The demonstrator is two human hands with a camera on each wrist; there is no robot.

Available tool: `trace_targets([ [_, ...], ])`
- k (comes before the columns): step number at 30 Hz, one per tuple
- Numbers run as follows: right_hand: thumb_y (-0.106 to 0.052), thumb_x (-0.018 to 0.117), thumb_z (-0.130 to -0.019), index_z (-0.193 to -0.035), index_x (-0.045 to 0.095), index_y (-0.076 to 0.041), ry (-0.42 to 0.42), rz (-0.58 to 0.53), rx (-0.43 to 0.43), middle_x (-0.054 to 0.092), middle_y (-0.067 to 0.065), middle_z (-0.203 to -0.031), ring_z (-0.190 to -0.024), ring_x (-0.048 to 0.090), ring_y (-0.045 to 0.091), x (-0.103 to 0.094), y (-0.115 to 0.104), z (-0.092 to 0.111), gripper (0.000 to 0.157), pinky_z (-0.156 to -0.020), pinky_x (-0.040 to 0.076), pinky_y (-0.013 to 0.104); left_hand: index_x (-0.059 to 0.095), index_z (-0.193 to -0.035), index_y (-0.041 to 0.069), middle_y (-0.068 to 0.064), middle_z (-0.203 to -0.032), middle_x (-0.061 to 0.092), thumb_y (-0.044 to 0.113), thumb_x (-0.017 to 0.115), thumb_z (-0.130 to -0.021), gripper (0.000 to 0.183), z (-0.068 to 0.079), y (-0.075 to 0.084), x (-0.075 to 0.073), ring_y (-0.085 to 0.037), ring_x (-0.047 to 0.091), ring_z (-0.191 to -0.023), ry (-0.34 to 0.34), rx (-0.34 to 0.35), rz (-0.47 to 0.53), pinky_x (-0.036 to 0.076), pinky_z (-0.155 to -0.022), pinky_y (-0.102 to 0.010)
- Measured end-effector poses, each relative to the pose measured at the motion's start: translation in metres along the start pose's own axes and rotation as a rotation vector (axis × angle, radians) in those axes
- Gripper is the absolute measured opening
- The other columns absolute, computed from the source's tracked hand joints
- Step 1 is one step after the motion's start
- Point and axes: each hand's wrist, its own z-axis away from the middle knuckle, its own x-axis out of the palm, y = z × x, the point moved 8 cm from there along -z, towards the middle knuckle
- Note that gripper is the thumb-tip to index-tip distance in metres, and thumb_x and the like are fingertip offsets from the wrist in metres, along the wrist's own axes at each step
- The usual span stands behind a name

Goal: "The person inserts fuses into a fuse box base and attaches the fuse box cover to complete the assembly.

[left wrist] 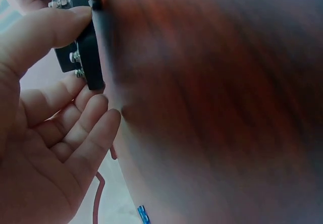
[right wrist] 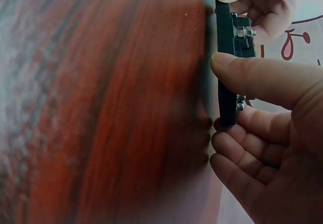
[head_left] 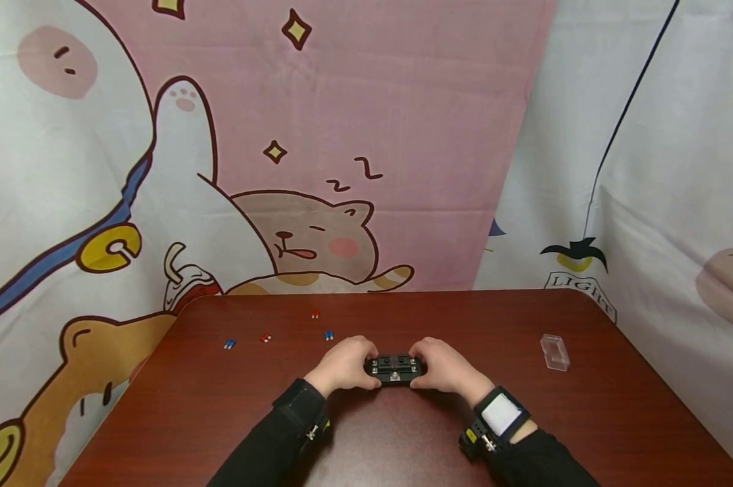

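A black rectangular block with metal screw terminals (head_left: 394, 369) is held close over the table between both hands. My left hand (head_left: 345, 364) grips its left end, thumb on the near side and fingers behind. At the right end, my right hand (head_left: 447, 365) pinches it the same way. The left wrist view shows silvery screws and nuts standing out from the black block (left wrist: 92, 57). In the right wrist view the thumb presses the flat underside of the block (right wrist: 226, 37), while the other fingers curl behind its far edge.
Small blue pieces with metal ends (head_left: 229, 344) (head_left: 328, 335) and small red pieces (head_left: 266, 337) (head_left: 315, 314) lie on the brown table (head_left: 220, 419), beyond and left of the hands. A clear plastic box (head_left: 555, 352) sits at the right. A printed cloth (head_left: 439, 135) hangs behind.
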Motion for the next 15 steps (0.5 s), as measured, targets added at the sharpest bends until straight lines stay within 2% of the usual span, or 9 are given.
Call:
trace_targets([
  [9, -0.021, 0.092, -0.066, -0.095, 0.067, -0.007, -0.024, 0.041, 0.036, 0.056, 0.001, -0.089, -0.082, 0.05, 0.017, 0.0069, 0.0041, -0.0053, 0.041, -0.077, 0.047, 0.04, 0.072, -0.097, 0.009, 0.002, -0.087, 0.061, 0.032, 0.09, -0.065, 0.043, -0.0041, 0.0021, 0.0023, -0.01, 0.053, -0.075, -0.029, -0.017, -0.036, 0.047, -0.071, -0.029],
  [15, -0.022, 0.092, -0.066, -0.095, 0.066, -0.008, -0.034, 0.03, 0.052, 0.055, 0.001, -0.089, -0.082, 0.05, 0.018, 0.0084, 0.0066, -0.0057, 0.042, -0.077, 0.046, 0.04, 0.072, -0.096, 0.01, 0.003, -0.087, 0.059, 0.032, 0.09, -0.065, 0.043, -0.0042, 0.0021, 0.0028, -0.01, 0.052, -0.075, -0.033, -0.029, -0.044, 0.046, -0.07, -0.029],
])
